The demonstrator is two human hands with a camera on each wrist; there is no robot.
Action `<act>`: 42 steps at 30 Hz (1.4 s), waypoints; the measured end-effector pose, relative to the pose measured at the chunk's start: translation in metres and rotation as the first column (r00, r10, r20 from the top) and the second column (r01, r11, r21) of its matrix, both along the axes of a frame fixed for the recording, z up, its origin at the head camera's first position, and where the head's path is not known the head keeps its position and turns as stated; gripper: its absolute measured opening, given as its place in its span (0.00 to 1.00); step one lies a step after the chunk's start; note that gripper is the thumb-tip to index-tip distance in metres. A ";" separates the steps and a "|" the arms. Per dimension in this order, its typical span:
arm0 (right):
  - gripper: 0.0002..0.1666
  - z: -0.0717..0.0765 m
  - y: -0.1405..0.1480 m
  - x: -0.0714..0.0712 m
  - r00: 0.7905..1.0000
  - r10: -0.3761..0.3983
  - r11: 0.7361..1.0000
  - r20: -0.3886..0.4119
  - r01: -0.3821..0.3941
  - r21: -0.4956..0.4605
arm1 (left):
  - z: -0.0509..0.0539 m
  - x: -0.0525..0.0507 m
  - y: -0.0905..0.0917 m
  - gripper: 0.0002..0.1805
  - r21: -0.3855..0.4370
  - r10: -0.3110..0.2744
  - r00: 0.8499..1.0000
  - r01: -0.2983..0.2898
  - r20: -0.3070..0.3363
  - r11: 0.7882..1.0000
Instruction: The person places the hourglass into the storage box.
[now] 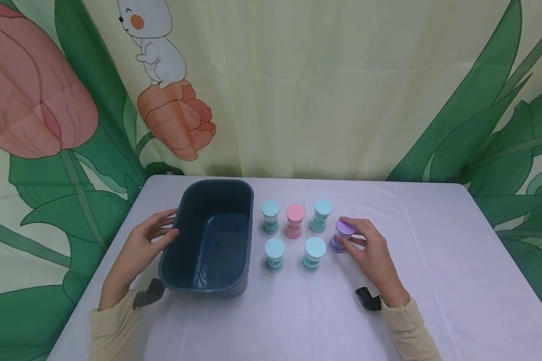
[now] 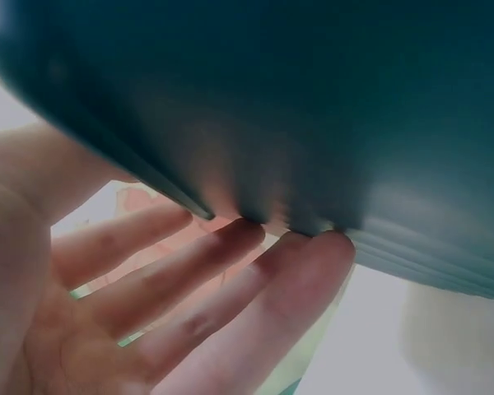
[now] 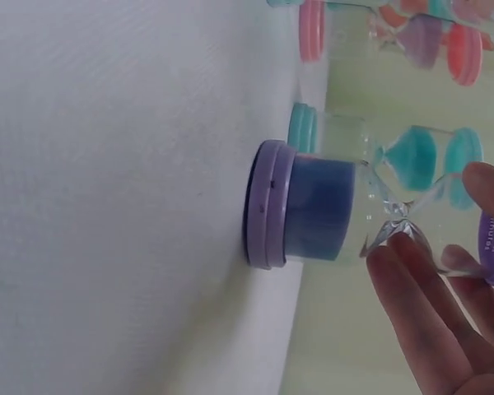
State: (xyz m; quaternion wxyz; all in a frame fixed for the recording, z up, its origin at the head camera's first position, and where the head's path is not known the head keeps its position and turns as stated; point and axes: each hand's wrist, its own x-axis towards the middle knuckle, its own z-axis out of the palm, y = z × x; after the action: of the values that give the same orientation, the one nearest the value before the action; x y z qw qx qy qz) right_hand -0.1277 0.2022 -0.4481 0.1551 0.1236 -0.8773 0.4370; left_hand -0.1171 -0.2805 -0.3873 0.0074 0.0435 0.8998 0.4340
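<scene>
In the head view, my right hand (image 1: 374, 253) pinches a purple hourglass (image 1: 345, 227) between thumb and fingers at the right end of a group of hourglasses. The right wrist view shows fingertips round the clear glass of this purple hourglass (image 3: 317, 210), near its neck and upper cap; purple sand fills its lower bulb, and its base is at the tabletop. My left hand (image 1: 137, 245) touches the left outer side of a dark blue bin (image 1: 226, 235). Up close in the left wrist view, its extended fingers (image 2: 300, 288) rest against the bin wall (image 2: 313, 123).
Left of the purple one stand a pink hourglass (image 1: 295, 214) and several teal hourglasses (image 1: 314, 248), upright in two loose rows right of the bin. A white cloth covers the table (image 1: 456, 260). Behind it hangs a printed curtain (image 1: 320, 100).
</scene>
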 end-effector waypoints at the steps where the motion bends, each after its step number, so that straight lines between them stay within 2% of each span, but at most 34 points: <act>1: 0.31 0.000 0.000 0.000 1.000 -0.007 1.000 -0.003 0.007 0.004 | 0.000 0.000 0.000 0.31 0.003 0.001 1.000 -0.001 0.002 1.000; 9: 0.32 0.005 -0.001 0.002 0.999 -0.031 0.999 -0.042 0.032 0.031 | -0.004 0.000 -0.001 0.31 0.028 0.006 1.000 -0.006 0.015 1.000; 21: 0.34 0.030 -0.002 0.001 0.997 0.003 1.000 -0.072 -0.001 0.018 | -0.007 0.005 -0.002 0.31 0.056 0.025 1.000 -0.025 -0.005 0.998; 30: 0.35 0.044 0.000 0.002 0.992 -0.011 1.000 -0.122 0.013 0.011 | -0.010 -0.002 0.002 0.29 0.100 0.006 1.000 -0.005 -0.009 0.995; 42: 0.36 0.073 -0.011 -0.003 0.975 0.071 0.994 -0.211 -0.088 -0.071 | -0.006 0.001 0.001 0.31 0.092 0.021 0.999 -0.023 0.028 0.995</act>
State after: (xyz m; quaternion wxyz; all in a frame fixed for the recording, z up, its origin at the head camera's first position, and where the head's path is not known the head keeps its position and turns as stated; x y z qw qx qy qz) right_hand -0.1307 0.1914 -0.3748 0.2334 0.1975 -0.8323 0.4623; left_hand -0.1164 -0.2799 -0.3935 0.0128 0.0281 0.8790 0.4757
